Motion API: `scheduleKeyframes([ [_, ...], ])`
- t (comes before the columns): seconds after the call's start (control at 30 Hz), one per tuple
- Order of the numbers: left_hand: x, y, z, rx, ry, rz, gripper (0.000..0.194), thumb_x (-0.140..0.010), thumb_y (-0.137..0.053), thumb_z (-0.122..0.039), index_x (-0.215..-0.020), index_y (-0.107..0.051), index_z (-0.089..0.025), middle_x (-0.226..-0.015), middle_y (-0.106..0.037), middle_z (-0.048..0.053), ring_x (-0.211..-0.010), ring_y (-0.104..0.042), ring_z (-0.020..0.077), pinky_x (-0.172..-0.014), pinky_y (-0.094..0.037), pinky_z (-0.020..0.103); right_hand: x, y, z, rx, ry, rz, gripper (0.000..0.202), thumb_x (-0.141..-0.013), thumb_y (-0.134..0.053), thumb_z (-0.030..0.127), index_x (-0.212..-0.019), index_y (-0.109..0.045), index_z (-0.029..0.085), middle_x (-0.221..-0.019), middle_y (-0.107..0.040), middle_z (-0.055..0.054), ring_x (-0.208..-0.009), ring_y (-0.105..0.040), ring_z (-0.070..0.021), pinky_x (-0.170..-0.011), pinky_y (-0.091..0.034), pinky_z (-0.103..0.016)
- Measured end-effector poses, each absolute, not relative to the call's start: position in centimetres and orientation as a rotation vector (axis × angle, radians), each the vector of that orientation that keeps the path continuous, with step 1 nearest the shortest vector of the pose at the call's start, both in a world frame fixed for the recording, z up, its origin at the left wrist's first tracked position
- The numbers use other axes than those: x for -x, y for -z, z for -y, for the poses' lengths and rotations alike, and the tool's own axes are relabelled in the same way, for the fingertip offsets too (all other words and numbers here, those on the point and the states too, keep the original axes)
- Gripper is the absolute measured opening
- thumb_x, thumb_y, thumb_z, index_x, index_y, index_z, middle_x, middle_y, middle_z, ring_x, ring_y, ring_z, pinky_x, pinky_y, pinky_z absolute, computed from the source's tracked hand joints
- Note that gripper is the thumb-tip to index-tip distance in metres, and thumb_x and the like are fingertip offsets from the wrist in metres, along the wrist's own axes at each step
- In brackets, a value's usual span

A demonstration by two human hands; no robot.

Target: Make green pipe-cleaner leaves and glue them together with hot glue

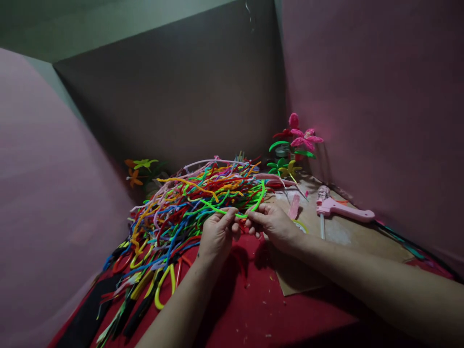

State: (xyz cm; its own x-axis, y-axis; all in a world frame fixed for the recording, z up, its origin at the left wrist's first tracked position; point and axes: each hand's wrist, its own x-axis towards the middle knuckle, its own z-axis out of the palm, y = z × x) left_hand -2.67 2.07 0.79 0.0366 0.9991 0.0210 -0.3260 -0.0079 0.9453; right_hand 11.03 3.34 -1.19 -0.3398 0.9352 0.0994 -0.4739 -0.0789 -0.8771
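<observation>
A bright green pipe cleaner (pixel 261 195) is stretched between my two hands, its right part curving upward. My left hand (pixel 218 231) pinches it near the middle with thumb and fingers. Close beside, my right hand (pixel 270 222) also pinches it, with a short bit of green showing between the two grips. Just behind the hands lies a big tangled heap of multicoloured pipe cleaners (pixel 192 193), and the left end of the green one overlaps this heap.
A pink glue gun (pixel 344 210) lies on a cardboard sheet (pixel 357 237) at right. Pipe-cleaner flowers, pink (pixel 307 139) and orange (pixel 135 177), stand at the back. Yellow-handled scissors (pixel 161 290) and other tools rest on the red cloth (pixel 253 309) at left. Pink panels (pixel 380 106) flank both sides.
</observation>
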Motion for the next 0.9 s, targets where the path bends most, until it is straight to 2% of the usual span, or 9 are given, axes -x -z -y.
scheduleKeyframes([
  [0.1,2.7,-0.2,-1.8,-1.017,-1.286,-0.917,0.025,-0.067,-0.067,-0.031,-0.078,-0.054,-0.014,-0.052,-0.049,-0.005,-0.04,-0.041,0.0039,-0.038,-0.03,0.015,-11.2,1.3,-3.1,0.705,-1.601,1.116,0.024,-0.068,-0.066,0.035,-0.07,-0.056,0.013,-0.06,-0.062,0.0,-0.044,-0.053,-0.0066,-0.04,-0.036,-0.017],
  [0.27,2.7,-0.1,-0.8,-1.214,-1.167,-1.043,0.024,-0.067,-0.067,-0.031,-0.081,-0.057,-0.013,-0.061,-0.059,0.0,-0.043,-0.046,0.0058,-0.041,-0.034,0.017,-11.5,1.5,-2.9,0.735,-1.569,1.176,0.022,-0.07,-0.064,0.034,-0.068,-0.056,0.013,-0.059,-0.061,0.0,-0.045,-0.052,-0.0063,-0.041,-0.036,-0.017],
  [0.5,2.3,0.3,-0.4,-1.053,-1.156,-1.028,0.021,-0.067,-0.067,-0.032,-0.069,-0.057,-0.013,-0.059,-0.059,-0.001,-0.038,-0.04,0.0023,-0.035,-0.027,0.015,-11.5,1.8,-2.6,0.706,-1.673,1.156,0.023,-0.069,-0.065,0.034,-0.068,-0.058,0.012,-0.061,-0.061,-0.001,-0.047,-0.054,-0.0061,-0.041,-0.036,-0.016],
  [0.6,2.2,0.4,-0.4,-0.962,-1.147,-0.968,0.022,-0.067,-0.065,-0.031,-0.065,-0.056,-0.012,-0.055,-0.053,-0.003,-0.035,-0.037,0.0011,-0.032,-0.024,0.014,-11.6,1.5,-2.4,0.649,-1.722,1.137,0.021,-0.067,-0.067,0.032,-0.07,-0.06,0.012,-0.062,-0.062,-0.001,-0.049,-0.055,-0.0064,-0.042,-0.037,-0.016],
  [0.7,2.2,0.4,-0.4,-0.947,-1.139,-0.927,0.022,-0.069,-0.063,-0.031,-0.065,-0.055,-0.011,-0.054,-0.05,-0.004,-0.033,-0.034,0.001,-0.029,-0.024,0.015,-11.6,1.3,-2.2,0.618,-1.758,1.124,0.017,-0.068,-0.066,0.028,-0.072,-0.061,0.013,-0.063,-0.063,-0.001,-0.049,-0.055,-0.0062,-0.043,-0.038,-0.016],
  [0.9,2.2,0.4,-0.4,-0.922,-1.117,-0.897,0.019,-0.069,-0.063,-0.028,-0.066,-0.055,-0.011,-0.056,-0.052,-0.002,-0.034,-0.036,0.0014,-0.03,-0.025,0.015,-11.6,1.6,-2.4,0.576,-1.828,1.082,0.011,-0.068,-0.063,0.022,-0.071,-0.059,0.013,-0.061,-0.063,-0.002,-0.048,-0.054,-0.007,-0.043,-0.037,-0.017],
])
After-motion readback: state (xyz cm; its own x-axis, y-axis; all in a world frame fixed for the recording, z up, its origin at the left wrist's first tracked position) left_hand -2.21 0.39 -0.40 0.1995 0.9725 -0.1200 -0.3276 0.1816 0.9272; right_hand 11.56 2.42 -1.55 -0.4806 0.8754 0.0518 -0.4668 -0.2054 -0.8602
